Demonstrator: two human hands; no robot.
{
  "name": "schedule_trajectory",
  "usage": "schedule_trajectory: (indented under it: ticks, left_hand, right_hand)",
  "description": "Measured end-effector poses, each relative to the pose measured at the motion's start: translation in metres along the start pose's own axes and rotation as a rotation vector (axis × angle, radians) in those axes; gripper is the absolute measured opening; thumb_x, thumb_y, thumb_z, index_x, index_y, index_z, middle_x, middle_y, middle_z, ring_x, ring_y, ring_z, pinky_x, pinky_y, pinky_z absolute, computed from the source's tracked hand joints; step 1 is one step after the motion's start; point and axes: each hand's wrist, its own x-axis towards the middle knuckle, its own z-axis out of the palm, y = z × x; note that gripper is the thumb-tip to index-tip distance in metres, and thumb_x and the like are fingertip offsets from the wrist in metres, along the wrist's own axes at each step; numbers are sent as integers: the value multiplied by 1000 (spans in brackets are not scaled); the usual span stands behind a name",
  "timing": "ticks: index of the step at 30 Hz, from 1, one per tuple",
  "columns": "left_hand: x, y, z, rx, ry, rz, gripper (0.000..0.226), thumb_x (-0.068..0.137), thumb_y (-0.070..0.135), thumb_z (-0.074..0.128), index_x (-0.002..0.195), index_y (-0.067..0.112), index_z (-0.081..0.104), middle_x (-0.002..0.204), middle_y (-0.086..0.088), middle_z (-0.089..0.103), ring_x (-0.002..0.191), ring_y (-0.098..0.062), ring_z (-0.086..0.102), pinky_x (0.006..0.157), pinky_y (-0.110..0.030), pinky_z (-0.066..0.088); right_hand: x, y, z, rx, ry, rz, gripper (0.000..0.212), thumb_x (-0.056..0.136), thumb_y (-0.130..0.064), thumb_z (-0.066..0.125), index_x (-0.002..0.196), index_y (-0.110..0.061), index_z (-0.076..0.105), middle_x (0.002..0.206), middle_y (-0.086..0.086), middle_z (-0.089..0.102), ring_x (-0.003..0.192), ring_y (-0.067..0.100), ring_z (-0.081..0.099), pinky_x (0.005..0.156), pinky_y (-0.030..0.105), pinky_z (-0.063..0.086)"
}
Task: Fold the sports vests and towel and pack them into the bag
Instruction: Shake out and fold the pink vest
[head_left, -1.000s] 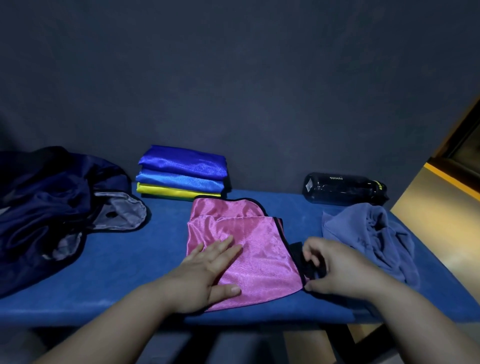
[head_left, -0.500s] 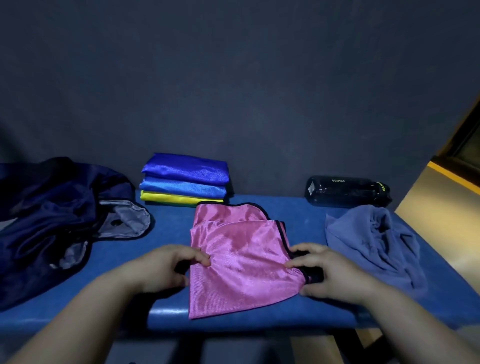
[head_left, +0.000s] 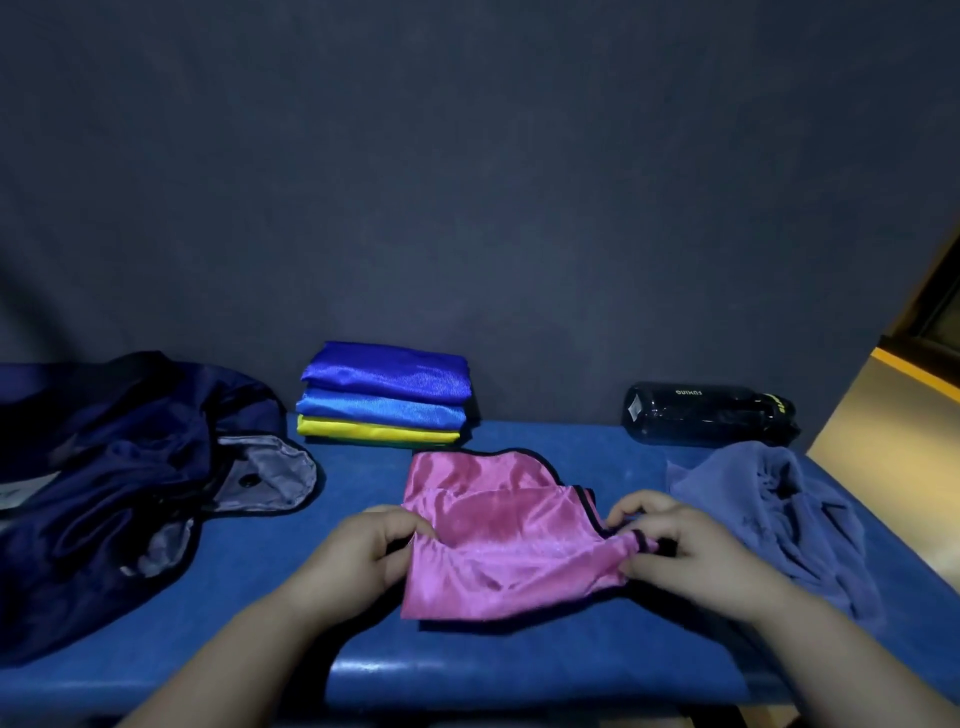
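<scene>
A pink sports vest (head_left: 509, 540) with black trim lies partly folded in the middle of the blue bench (head_left: 249, 597). My left hand (head_left: 363, 556) pinches its left edge and my right hand (head_left: 680, 551) pinches its right edge; the near part is lifted a little off the bench. Behind it sits a stack of three folded vests (head_left: 387, 400): dark blue on top, light blue, then yellow. A crumpled grey-blue towel (head_left: 779, 514) lies to the right. The dark navy bag (head_left: 104, 488) lies open at the left, its grey lining showing.
A dark water bottle (head_left: 711, 413) lies on its side at the back right against the dark wall. The bench's front edge runs just below my hands. A yellowish floor shows beyond the bench's right end.
My left hand left the top of the pink vest and took its left edge. My right hand closed on the right edge. Both now lift the near part of the vest.
</scene>
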Motion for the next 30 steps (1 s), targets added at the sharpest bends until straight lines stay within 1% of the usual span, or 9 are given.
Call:
schedule_trajectory:
  ticks: [3, 6, 9, 11, 15, 18, 21, 26, 30]
  left_hand:
    - [-1, 14, -5, -213, -49, -54, 19, 90, 2, 65, 78, 17, 70, 76, 9, 70, 72, 1, 62, 70, -16, 48]
    - [-3, 22, -5, -411, -82, -71, 11, 91, 12, 65, 81, 15, 69, 73, 9, 64, 72, -2, 54, 68, -18, 43]
    - [-2, 22, -2, -642, -62, -145, 45, 79, 41, 71, 94, 0, 63, 86, -6, 64, 80, -16, 55, 74, -29, 44]
    - [1, 24, 3, -709, 6, -187, 47, 84, 40, 63, 98, -5, 59, 89, -13, 63, 82, -21, 53, 75, -35, 41]
    - [16, 22, 12, -660, 219, -363, 37, 93, 44, 59, 96, 7, 63, 82, -8, 66, 71, -17, 56, 71, -35, 41]
    - [20, 15, 16, -520, 267, -507, 33, 94, 45, 56, 111, 17, 58, 100, -4, 69, 81, -14, 64, 75, -33, 48]
    - [18, 13, 14, -440, 198, -512, 55, 89, 42, 64, 134, 25, 38, 106, 0, 68, 91, -15, 69, 83, -30, 52]
    - [14, 16, 12, -273, 149, -418, 65, 88, 23, 69, 135, 32, 26, 80, 15, 71, 67, 4, 65, 62, -10, 44]
    - [13, 12, 16, -104, 143, -389, 68, 88, 24, 69, 141, 30, 27, 97, 15, 71, 89, -4, 65, 83, -23, 47]
  right_hand:
    - [0, -10, -24, 243, 13, 54, 39, 66, -42, 79, 79, -5, 72, 90, 2, 70, 89, 21, 66, 83, 31, 47]
    - [-4, -22, -40, 462, -39, 143, 72, 51, -61, 85, 79, 3, 67, 81, 18, 66, 75, 25, 61, 70, 33, 48]
    - [2, -43, -42, 600, 9, 210, 34, 64, -32, 83, 70, -3, 66, 72, 18, 63, 61, 23, 59, 55, 25, 47]
    - [16, -44, -38, 662, 157, 267, 19, 78, -15, 71, 66, -5, 60, 68, 14, 58, 56, 18, 53, 51, 23, 42]
    - [54, -24, -18, 348, 411, 303, 23, 89, -23, 69, 71, -11, 60, 71, -1, 55, 69, 15, 48, 67, 31, 36]
    - [69, -14, -3, 96, 552, 352, 12, 92, -28, 65, 103, -24, 63, 95, -6, 63, 87, 10, 58, 77, 23, 39]
    - [72, 0, 1, -97, 516, 412, 28, 91, -36, 64, 113, -20, 63, 111, 1, 65, 102, 17, 60, 85, 25, 40]
    - [58, -6, -4, -197, 241, 521, 36, 78, -52, 72, 77, -19, 55, 72, -7, 61, 69, 11, 56, 66, 28, 42]
    - [42, -15, 0, -237, -144, 604, 46, 66, -60, 79, 75, -22, 55, 68, -10, 62, 64, 5, 54, 63, 23, 43]
